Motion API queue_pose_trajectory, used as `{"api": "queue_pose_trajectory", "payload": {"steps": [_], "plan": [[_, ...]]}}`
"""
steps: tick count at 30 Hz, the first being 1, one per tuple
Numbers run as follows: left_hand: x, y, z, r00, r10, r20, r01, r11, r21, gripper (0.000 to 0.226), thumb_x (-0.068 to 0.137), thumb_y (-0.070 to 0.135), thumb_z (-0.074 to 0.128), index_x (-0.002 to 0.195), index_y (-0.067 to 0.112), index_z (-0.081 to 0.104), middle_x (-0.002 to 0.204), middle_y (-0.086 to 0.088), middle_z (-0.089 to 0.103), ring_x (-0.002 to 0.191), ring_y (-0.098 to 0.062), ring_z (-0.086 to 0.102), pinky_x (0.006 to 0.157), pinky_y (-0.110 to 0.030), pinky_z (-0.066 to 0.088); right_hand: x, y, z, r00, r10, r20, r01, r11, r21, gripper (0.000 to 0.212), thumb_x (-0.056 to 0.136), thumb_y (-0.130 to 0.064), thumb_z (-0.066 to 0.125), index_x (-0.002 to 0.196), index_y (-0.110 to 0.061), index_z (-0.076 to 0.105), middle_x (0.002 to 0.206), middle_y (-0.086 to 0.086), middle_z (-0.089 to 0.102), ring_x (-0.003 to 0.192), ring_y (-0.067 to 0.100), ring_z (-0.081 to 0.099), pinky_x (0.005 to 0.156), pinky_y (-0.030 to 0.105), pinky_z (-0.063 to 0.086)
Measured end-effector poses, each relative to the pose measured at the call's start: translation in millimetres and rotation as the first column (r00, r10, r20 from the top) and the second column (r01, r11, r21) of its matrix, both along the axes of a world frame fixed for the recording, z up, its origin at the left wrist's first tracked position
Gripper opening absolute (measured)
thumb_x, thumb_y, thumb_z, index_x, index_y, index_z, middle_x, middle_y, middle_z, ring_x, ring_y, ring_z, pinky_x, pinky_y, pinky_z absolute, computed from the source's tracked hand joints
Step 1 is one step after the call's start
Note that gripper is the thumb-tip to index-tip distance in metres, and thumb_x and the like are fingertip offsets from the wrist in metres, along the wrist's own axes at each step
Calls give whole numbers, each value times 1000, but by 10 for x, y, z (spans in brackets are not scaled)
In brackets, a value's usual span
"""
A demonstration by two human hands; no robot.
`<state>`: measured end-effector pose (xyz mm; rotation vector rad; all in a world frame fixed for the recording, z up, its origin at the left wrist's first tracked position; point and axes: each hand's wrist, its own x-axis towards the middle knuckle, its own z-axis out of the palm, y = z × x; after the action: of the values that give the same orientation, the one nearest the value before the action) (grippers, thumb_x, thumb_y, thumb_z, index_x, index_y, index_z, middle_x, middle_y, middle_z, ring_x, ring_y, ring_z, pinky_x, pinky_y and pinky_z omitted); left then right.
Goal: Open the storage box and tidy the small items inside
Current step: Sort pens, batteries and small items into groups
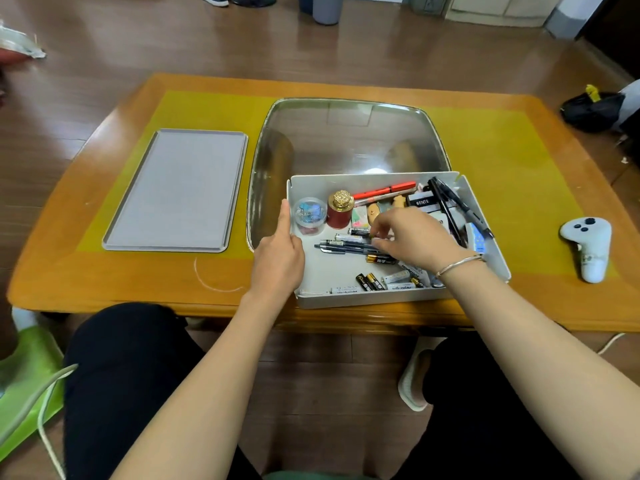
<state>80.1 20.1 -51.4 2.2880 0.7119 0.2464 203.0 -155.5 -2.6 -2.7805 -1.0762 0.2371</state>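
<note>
An open white storage box [491, 237] sits at the table's near edge, full of small items. Inside are a clear tub of coloured clips [309, 211], a red jar with a gold lid [341, 209], an orange pen [384, 190], black pens [341, 247], several batteries [372, 281] and black markers [450, 202]. My left hand [278, 258] grips the box's left wall. My right hand [412, 237] reaches into the middle of the box, fingertips curled down on the black pens; whether it holds one is hidden.
The box's grey lid [176, 188] lies flat on the left of the yellow mat [502, 161]. A large clear tray [349, 133] sits behind the box. A white game controller [588, 247] rests at the right. My knees are under the table's front edge.
</note>
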Motion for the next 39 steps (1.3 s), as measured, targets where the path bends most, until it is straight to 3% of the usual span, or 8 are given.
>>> {"api": "queue_pose_trajectory", "payload": {"steps": [7, 9, 12, 16, 23, 29, 33, 39], "plan": [[8, -107, -6, 1000, 18, 4, -18, 1000, 1, 59, 103, 25, 31, 153, 31, 0, 96, -4, 60, 76, -13, 53, 60, -26, 43, 13, 185, -321, 1000, 26, 13, -23, 987, -162, 20, 85, -24, 63, 103, -15, 65, 103, 9, 65, 94, 30, 61, 76, 34, 49], [10, -105, -14, 1000, 17, -1, -17, 1000, 5, 59, 103, 25, 31, 153, 31, -1, 97, -2, 59, 73, -10, 50, 56, -22, 40, 9, 217, -358, 998, 58, -20, -61, 980, -189, 22, 81, -24, 67, 101, -14, 64, 102, 8, 64, 93, 28, 60, 76, 34, 50], [6, -102, -15, 1000, 9, 0, -9, 1000, 14, 60, 103, 25, 32, 153, 31, -1, 96, -1, 57, 69, -9, 49, 51, -18, 36, -17, 282, -372, 989, 131, -62, -142, 964, -226, 23, 74, -26, 71, 93, -14, 64, 93, 6, 64, 87, 26, 59, 70, 32, 49], [-3, -95, -14, 1000, 18, 0, -18, 1000, 4, 59, 103, 26, 31, 152, 33, -1, 97, -3, 60, 74, -11, 53, 56, -23, 46, -28, 340, -364, 986, 156, -54, -165, 955, -246, 20, 69, -31, 72, 78, -14, 65, 77, 4, 62, 75, 25, 59, 59, 28, 44], [4, -97, -31, 1000, 18, -10, -18, 1000, -1, 59, 103, 26, 32, 153, 34, 0, 95, -1, 57, 69, -8, 47, 50, -18, 37, -15, 291, -416, 972, 235, -16, -232, 943, -241, 15, 82, -31, 66, 91, -18, 65, 95, 5, 65, 92, 27, 60, 66, 28, 40], [5, -91, -24, 1000, 20, -14, -20, 1000, -16, 59, 103, 25, 29, 152, 35, 0, 90, -3, 60, 68, -9, 49, 50, -22, 36, 20, 288, -232, 994, 110, -25, -107, 990, 92, 19, 88, -35, 60, 101, -23, 66, 88, 4, 67, 84, 25, 61, 63, 30, 44], [4, -90, -25, 1000, 19, -11, -19, 1000, -25, 59, 103, 26, 31, 152, 35, 0, 91, 2, 57, 67, -9, 49, 48, -18, 32, 235, 206, 13, 979, -59, 194, 13, 973, 232, 19, 88, -34, 60, 103, -24, 67, 93, 3, 70, 89, 28, 63, 65, 30, 44], [4, -96, -25, 1000, 14, 2, -14, 999, -32, 60, 103, 26, 32, 152, 34, 0, 94, 3, 58, 70, -11, 53, 49, -19, 40, 684, 127, 200, 928, -136, 346, 132, 991, 36, 23, 88, -26, 62, 110, -19, 67, 103, 11, 64, 97, 35, 59, 71, 38, 47]]}}
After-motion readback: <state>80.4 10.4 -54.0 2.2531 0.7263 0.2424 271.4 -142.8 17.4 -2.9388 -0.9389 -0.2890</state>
